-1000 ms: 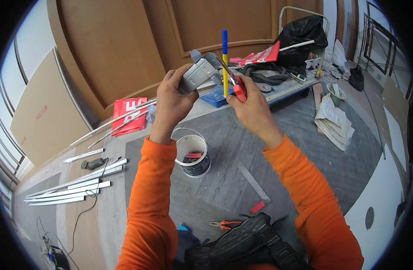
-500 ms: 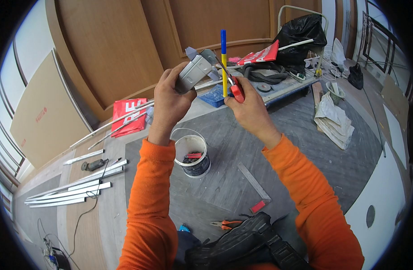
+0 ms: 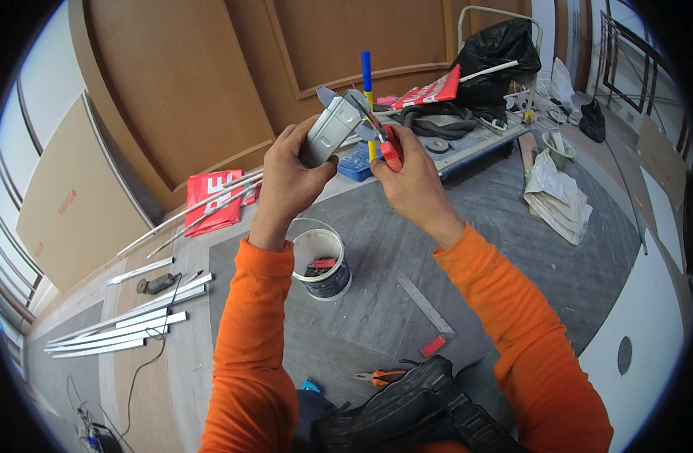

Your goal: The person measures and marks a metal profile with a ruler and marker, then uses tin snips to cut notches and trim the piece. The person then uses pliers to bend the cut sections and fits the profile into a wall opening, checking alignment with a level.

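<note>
My left hand (image 3: 295,170) is closed around a short silver metal channel (image 3: 330,130) and holds it up at chest height, tilted. Thin bent flaps stick out from the channel's far end. Wrapped round red-handled tin snips (image 3: 390,149), my right hand (image 3: 414,177) brings their blades against those flaps. The fingers and flaps partly hide the blades, so I cannot tell how far they are closed. An upright blue and yellow stick (image 3: 367,72) shows behind the snips, above a blue dustpan-like thing (image 3: 355,161).
A white bucket (image 3: 321,281) stands below my hands. An L-shaped metal square (image 3: 426,303) and orange-handled pliers (image 3: 380,376) lie on the floor. Metal strips (image 3: 124,326) and a grinder-like tool (image 3: 156,285) lie left. A loaded trolley (image 3: 478,153) stands ahead.
The snips and my right hand have shifted slightly left and closer to the channel. The channel has turned a little more upright. My view has also shifted slightly.
</note>
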`<state>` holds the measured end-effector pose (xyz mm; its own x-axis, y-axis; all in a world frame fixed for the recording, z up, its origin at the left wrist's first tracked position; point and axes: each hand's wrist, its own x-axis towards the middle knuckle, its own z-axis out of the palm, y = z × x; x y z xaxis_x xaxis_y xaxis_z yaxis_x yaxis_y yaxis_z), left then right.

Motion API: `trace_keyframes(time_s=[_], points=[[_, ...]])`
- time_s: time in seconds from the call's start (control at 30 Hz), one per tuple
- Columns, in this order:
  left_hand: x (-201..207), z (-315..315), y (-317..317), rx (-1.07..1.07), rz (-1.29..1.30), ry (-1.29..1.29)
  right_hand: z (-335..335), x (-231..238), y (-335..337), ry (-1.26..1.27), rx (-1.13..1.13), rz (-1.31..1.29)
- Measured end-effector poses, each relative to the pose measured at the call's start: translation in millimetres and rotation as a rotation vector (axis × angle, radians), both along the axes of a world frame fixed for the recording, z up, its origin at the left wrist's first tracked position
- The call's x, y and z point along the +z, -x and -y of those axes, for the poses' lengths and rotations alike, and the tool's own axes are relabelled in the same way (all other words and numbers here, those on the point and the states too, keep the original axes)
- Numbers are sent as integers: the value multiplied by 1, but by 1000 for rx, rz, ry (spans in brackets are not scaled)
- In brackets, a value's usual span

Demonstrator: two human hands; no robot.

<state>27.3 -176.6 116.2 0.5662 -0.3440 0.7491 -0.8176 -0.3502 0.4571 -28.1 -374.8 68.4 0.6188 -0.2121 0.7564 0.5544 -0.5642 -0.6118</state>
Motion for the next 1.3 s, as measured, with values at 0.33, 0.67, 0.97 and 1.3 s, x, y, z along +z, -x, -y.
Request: trace_keyframes(time_s=[0.33,0.67,0.97,1.3], points=[[-2,5,1,1,-1,-17,2,6,5,4,-48,9],[-6,6,-3,-89,75,62,4,10,10,98,-196,2],[7,-12,-1,-69,49,-55,7,2,6,179,-260,6],[14,-26,1,-64,28,-113,4,15,14,136,-89,-152]])
